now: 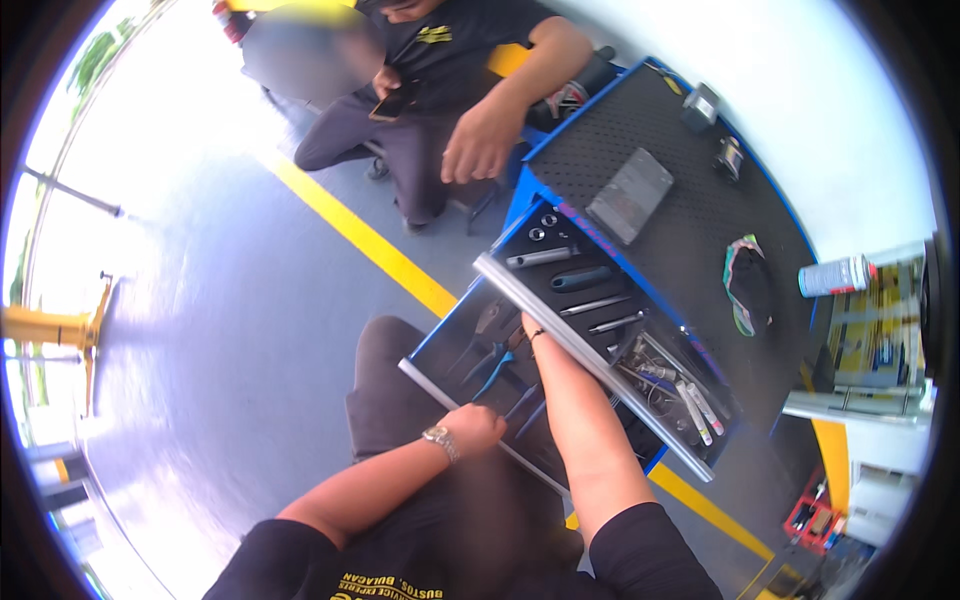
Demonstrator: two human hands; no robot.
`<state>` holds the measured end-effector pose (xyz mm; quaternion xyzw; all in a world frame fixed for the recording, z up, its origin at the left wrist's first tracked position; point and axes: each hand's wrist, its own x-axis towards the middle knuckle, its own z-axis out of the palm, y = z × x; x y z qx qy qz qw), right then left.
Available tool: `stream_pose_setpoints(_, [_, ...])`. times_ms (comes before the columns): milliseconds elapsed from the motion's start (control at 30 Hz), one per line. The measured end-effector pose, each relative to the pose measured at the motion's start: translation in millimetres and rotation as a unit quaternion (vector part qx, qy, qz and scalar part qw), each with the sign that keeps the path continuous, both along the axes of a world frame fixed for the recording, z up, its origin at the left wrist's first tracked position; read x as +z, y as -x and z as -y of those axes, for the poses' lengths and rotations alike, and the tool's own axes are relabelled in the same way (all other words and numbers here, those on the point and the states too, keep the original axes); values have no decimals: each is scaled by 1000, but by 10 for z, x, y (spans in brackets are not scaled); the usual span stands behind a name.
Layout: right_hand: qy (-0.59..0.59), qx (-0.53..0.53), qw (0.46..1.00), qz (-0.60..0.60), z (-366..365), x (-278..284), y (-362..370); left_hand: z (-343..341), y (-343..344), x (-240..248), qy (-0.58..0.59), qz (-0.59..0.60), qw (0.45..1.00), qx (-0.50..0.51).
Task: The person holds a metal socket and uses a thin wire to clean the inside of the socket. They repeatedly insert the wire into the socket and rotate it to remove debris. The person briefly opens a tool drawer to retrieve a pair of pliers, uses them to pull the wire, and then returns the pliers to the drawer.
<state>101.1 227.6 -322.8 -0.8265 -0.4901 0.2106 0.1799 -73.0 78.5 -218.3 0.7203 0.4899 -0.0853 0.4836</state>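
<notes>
While your left hand (pixel 477 430) curls at the lower drawer (pixel 430 386)'s front edge, its hold unclear, and your right hand (pixel 529 323)'s hold is hidden, blue-handled pliers (pixel 494 371) inside should feel stiff, weighty, best held by the handles.

Single fisheye view, head-mounted; faces steeply downward; open drawers (pixel 590 364) near, floor (pixel 220 350) farther off; left edge glare-washed, distance there hard to judge.

Yellow lettering (pixel 388 584) marks the black shirt (pixel 420 535), worn with grey trousers (pixel 383 390) and silver watch (pixel 441 443).
</notes>
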Motion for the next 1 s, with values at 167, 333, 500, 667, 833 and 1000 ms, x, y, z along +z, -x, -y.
stream_pose_setpoints(167, [-22,7,999,-28,-256,129,131,-28,23,57,-29,32,998,-56])
stream_pose_setpoints(333, [-43,5,998,-38,-285,211,58,32,-18,15,-62,34,996,-53])
stream_pose_setpoints(500, [-82,26,995,-46,-430,415,11,42,54,126,-88,52,993,-58])
stream_pose_setpoints(667, [-105,13,993,-43,-809,1005,-311,93,74,-43,-87,88,991,-42])
stream_pose_setpoints(833, [-136,54,988,-42,-190,358,-104,140,222,-47,-80,85,993,4])
stream_pose_setpoints(1000, [-78,260,961,-49,449,823,0,121,120,-133,-51,152,987,16])
